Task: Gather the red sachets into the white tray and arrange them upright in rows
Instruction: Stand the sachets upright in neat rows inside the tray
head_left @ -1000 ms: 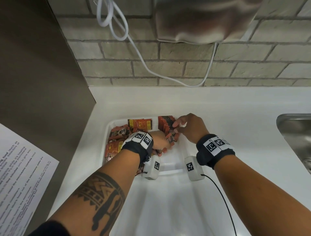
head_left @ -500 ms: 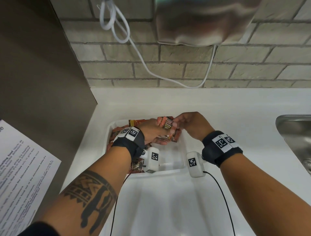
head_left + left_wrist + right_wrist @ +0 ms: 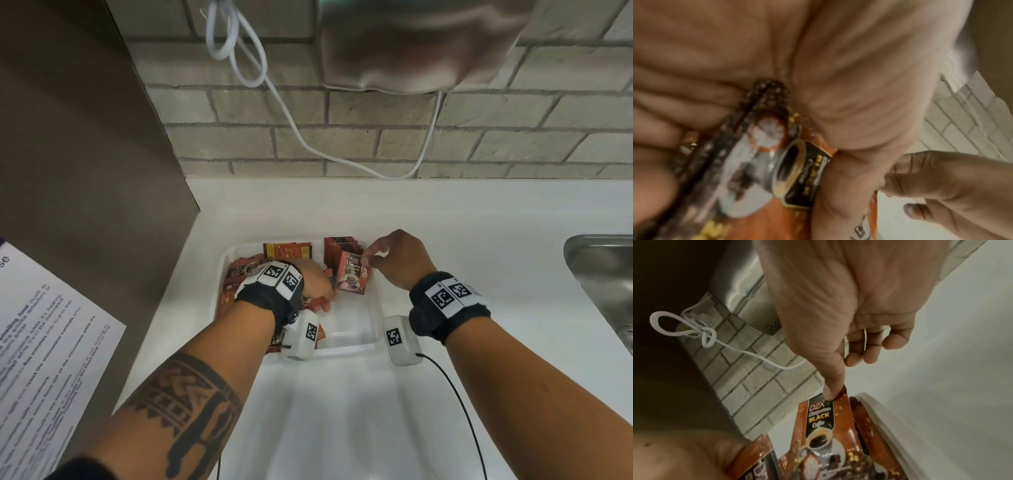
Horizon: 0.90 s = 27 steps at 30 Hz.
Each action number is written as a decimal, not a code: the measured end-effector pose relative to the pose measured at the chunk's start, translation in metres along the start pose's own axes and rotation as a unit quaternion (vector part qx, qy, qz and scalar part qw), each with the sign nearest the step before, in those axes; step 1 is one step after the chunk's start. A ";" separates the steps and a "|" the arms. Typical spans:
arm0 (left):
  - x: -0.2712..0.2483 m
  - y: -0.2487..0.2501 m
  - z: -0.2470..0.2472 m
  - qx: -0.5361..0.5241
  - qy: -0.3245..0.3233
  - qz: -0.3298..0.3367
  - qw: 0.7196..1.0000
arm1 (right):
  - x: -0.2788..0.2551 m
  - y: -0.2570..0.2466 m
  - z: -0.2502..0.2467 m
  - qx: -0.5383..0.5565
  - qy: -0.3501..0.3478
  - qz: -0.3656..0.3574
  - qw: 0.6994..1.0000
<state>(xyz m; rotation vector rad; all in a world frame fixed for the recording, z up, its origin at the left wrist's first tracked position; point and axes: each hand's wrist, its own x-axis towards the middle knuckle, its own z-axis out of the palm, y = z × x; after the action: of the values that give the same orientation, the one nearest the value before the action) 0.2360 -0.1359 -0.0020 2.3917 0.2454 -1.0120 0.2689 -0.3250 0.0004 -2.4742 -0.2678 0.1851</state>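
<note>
**Both hands at the sachets in the white tray**

The white tray [image 3: 375, 310] sat on the white counter [image 3: 479, 219], near the counter's back edge and closer to its left edge than to the steel sink [image 3: 603, 281] at the right. In the tray's far right corner a row of red sachets [image 3: 342, 248] stood upright, packed face to face. Against the far wall, left of that row, a sachet with a yellow panel [image 3: 287, 251] stood on edge. Loose sachets [image 3: 239, 270] lay in a heap along the tray's left side, partly hidden under the left wrist.

The right hand [image 3: 399, 257] reached over the far right corner of the tray. Its thumb and forefinger pinched the top edge of the front sachet [image 3: 352, 275], which leaned against the front of the upright row; the right wrist view showed the thumb tip pressed on that top edge and the other fingers curled loosely behind it.

The left hand [image 3: 317, 284] was lower in the tray, just left of the front sachet. Its fingers were curled, and the left wrist view showed a bundle of sachets [image 3: 764, 162] held between fingers and palm, though that picture was blurred and their number could not be told.

A white cable [image 3: 294, 133] hung in a loop on the brick wall [image 3: 479, 137] behind the counter, under a metal dispenser [image 3: 421, 41]. A printed paper sheet [image 3: 41, 349] lay at the left.
</note>
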 end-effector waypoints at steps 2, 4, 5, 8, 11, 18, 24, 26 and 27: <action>0.001 0.003 0.002 0.057 0.027 -0.017 0.998 | 0.000 0.002 0.001 0.004 0.001 0.003 1.000; 0.004 0.003 0.003 0.085 0.045 -0.019 0.995 | 0.001 0.005 0.002 0.004 -0.004 0.003 1.000; 0.005 0.003 0.002 0.079 0.040 -0.015 0.996 | 0.002 0.006 0.003 0.001 -0.006 0.004 1.000; 0.004 0.010 0.004 0.074 -0.003 0.026 0.997 | 0.004 0.007 0.006 -0.013 -0.008 0.006 1.000; 0.007 0.015 0.013 0.064 -0.017 0.045 0.997 | 0.005 0.005 0.010 -0.035 -0.011 0.003 0.999; 0.022 0.011 0.023 -0.002 -0.035 0.051 0.998 | 0.004 0.004 0.017 -0.052 -0.027 -0.005 0.998; 0.025 0.009 0.021 -0.024 -0.029 0.050 0.998 | 0.004 0.006 0.016 -0.021 -0.028 0.002 0.999; 0.027 0.009 0.021 -0.033 -0.029 0.042 0.998 | 0.004 0.006 0.016 -0.017 -0.032 0.002 0.999; 0.027 0.009 0.022 -0.037 -0.030 0.039 0.998 | 0.003 0.006 0.016 -0.015 -0.033 0.002 0.999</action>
<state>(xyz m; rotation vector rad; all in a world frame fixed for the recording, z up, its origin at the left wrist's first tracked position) 0.2445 -0.1557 -0.0303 2.2834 0.1646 -1.0189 0.2701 -0.3197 -0.0161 -2.5007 -0.2967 0.2662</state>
